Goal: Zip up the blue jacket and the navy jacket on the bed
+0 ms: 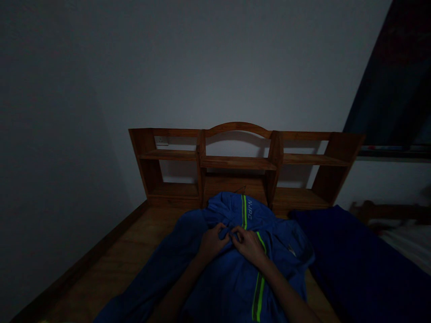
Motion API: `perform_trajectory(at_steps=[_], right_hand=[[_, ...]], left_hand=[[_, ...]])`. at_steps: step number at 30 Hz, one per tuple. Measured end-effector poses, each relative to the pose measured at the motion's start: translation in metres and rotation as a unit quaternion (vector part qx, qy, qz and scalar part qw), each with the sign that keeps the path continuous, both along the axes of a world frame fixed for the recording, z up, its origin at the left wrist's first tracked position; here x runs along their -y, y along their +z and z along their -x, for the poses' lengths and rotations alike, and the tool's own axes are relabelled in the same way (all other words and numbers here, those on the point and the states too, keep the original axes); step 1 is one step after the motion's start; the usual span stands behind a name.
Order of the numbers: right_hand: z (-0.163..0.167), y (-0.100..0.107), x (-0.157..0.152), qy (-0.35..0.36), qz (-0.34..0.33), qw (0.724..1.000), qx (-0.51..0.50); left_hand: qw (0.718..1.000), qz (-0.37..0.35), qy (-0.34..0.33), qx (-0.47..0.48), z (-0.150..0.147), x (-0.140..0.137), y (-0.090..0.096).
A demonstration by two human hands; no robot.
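A blue work jacket (225, 273) with yellow-green reflective stripes and pale lettering lies spread over the wooden surface in front of me. My left hand (214, 244) pinches a fold of its cloth near the middle. Close beside it on the right, my right hand (247, 244) grips the same area between thumb and fingers. The fingertips of both hands nearly meet there. Dim light hides whether a button or other fastener sits between them. One sleeve stretches toward the lower left.
Behind the jacket stands a wooden shelf unit (239, 162) against a pale wall (215, 67). A dark blue folded cloth or mat (363, 264) lies at the right. Bare wooden boards (134, 242) show at the left. A wall socket (161, 141) is visible through the left shelf.
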State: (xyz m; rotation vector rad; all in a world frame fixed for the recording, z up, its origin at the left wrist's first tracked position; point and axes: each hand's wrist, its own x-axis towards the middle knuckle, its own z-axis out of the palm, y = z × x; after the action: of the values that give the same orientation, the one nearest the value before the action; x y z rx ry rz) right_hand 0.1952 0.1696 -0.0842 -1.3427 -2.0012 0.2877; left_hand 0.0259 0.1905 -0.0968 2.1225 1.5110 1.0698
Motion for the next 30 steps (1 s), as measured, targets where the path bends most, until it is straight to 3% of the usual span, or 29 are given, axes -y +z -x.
perform_trajectory(at_steps=[21, 27, 30], right_hand=[[0.001, -0.003, -0.004, -0.010, 0.002, 1.000, 0.024], [-0.002, 0.000, -0.003, -0.076, -0.011, 0.996, 0.035], [-0.008, 0.005, -0.005, -0.127, -0.020, 0.991, 0.047]], left_hand=[[1.000, -0.023, -0.008, 0.010, 0.001, -0.001, 0.002], [0.996, -0.065, 0.043, -0.049, -0.002, 0.007, 0.012], [0.988, -0.119, 0.052, -0.082, -0.004, 0.012, 0.021]])
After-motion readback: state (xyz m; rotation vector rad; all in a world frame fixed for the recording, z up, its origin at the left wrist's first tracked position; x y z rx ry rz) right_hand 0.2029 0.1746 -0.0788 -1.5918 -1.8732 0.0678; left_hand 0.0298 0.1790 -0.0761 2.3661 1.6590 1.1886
